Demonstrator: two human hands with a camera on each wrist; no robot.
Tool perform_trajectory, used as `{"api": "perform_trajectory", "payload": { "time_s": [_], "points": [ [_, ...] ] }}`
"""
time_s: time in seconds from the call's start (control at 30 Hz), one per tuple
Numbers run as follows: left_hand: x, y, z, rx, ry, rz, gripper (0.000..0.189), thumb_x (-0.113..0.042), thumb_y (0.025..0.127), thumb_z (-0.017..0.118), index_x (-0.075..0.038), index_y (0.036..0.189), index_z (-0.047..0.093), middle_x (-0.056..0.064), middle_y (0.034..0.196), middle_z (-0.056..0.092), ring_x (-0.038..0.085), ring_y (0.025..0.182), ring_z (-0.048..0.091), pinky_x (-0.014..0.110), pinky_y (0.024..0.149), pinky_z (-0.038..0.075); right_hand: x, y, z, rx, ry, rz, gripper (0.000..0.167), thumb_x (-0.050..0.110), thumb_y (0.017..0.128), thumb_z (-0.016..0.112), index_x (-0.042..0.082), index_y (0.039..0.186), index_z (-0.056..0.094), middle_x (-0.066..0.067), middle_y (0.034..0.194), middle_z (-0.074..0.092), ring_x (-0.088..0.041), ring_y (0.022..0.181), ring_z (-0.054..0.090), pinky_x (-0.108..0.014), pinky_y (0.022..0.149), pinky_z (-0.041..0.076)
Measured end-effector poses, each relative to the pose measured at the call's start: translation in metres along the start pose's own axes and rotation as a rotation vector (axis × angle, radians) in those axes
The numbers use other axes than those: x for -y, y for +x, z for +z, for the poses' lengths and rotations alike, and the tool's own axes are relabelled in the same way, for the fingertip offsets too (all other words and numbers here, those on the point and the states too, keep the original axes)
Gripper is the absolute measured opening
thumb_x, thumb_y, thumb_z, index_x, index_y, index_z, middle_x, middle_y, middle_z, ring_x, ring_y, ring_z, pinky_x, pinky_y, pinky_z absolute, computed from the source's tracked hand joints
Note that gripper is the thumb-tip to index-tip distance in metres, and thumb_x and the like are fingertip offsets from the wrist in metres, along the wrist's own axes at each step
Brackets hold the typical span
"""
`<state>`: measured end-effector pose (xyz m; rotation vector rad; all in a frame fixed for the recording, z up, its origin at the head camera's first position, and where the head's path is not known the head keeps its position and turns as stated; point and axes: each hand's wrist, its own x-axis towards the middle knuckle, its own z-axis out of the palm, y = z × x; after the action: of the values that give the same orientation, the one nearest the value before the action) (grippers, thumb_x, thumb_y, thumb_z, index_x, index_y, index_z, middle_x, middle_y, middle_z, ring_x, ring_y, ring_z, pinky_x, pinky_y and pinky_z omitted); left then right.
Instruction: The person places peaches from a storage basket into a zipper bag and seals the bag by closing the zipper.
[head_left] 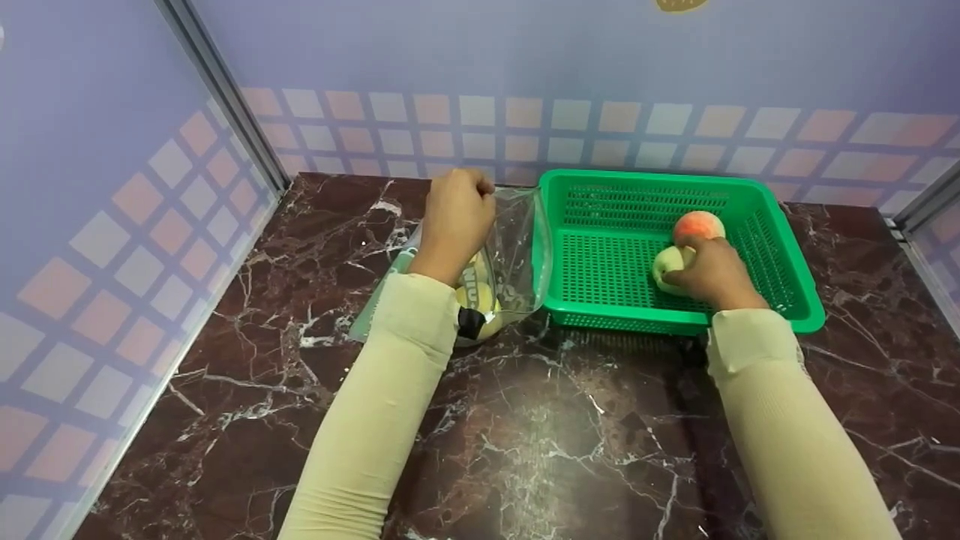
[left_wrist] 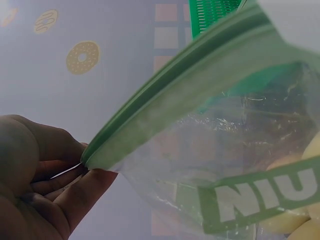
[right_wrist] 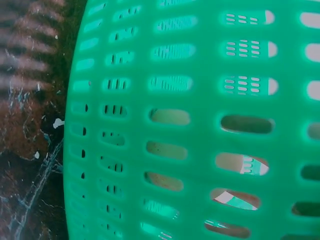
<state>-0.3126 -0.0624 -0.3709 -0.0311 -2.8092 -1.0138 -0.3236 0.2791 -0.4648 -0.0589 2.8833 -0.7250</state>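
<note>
My left hand [head_left: 459,221] pinches the top edge of a clear zip bag [head_left: 523,259] between thumb and fingers. In the left wrist view, the bag's mouth gapes open along its green zip seal [left_wrist: 170,80], with a printed NIU band below. Several pale yellow fruits [head_left: 480,298] lie inside the bag. Over the green basket, my right hand [head_left: 716,276] grips a pale yellow-green apple [head_left: 667,264], fingers curled over its right side. Right behind it sits a red and yellow apple [head_left: 696,223]. The right wrist view shows mostly the basket's slotted wall [right_wrist: 200,100], hiding most of the hand.
The green plastic basket [head_left: 660,175] stands on a dark red marbled table [head_left: 540,435], close to the tiled-pattern back wall [head_left: 450,75]. The bag's open side overlaps the basket's left rim. A side panel [head_left: 112,247] bounds the table on the left.
</note>
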Motion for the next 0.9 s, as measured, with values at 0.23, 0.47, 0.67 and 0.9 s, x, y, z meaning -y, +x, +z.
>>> {"api": "perform_trajectory", "payload": {
  "time_s": [0.23, 0.47, 0.67, 0.9],
  "points": [
    [-0.001, -0.0016, -0.0014, -0.01, -0.009, 0.0, 0.027, -0.01, 0.095, 0.05, -0.008, 0.111, 0.072, 0.01, 0.109, 0.072, 0.018, 0.081, 0.066, 0.032, 0.073, 0.054, 0.0033, -0.0005, -0.0011, 0.011, -0.009, 0.001, 0.066, 0.021, 0.084, 0.07, -0.005, 0.139, 0.044, -0.039, 0.132, 0.041, -0.052, 0.117, 0.042, -0.065, 0.091, 0.039],
    [-0.0026, -0.0015, -0.0012, -0.015, 0.001, -0.009, 0.027, -0.008, 0.093, 0.051, -0.009, 0.108, 0.073, 0.009, 0.109, 0.072, 0.017, 0.081, 0.065, 0.032, 0.073, 0.054, 0.0031, -0.004, -0.0026, 0.026, -0.026, -0.021, 0.066, 0.022, 0.084, 0.069, -0.005, 0.139, 0.045, -0.037, 0.131, 0.045, -0.051, 0.116, 0.043, -0.064, 0.09, 0.039],
    [-0.003, -0.002, -0.0007, -0.012, -0.002, 0.019, 0.029, -0.008, 0.095, 0.048, -0.008, 0.11, 0.073, 0.01, 0.11, 0.071, 0.017, 0.079, 0.065, 0.032, 0.075, 0.054, 0.0012, -0.0067, -0.0073, 0.033, -0.03, -0.038, 0.063, 0.021, 0.085, 0.066, -0.006, 0.138, 0.046, -0.035, 0.126, 0.048, -0.047, 0.109, 0.047, -0.061, 0.084, 0.042],
    [-0.0032, -0.0003, -0.0012, -0.024, 0.014, 0.023, 0.027, -0.007, 0.093, 0.05, -0.008, 0.106, 0.074, 0.01, 0.106, 0.073, 0.02, 0.085, 0.068, 0.034, 0.078, 0.055, 0.0045, -0.0075, -0.0099, 0.025, -0.016, -0.043, 0.063, 0.021, 0.086, 0.067, -0.005, 0.138, 0.045, -0.036, 0.129, 0.045, -0.048, 0.111, 0.046, -0.062, 0.086, 0.042]
  ]
}}
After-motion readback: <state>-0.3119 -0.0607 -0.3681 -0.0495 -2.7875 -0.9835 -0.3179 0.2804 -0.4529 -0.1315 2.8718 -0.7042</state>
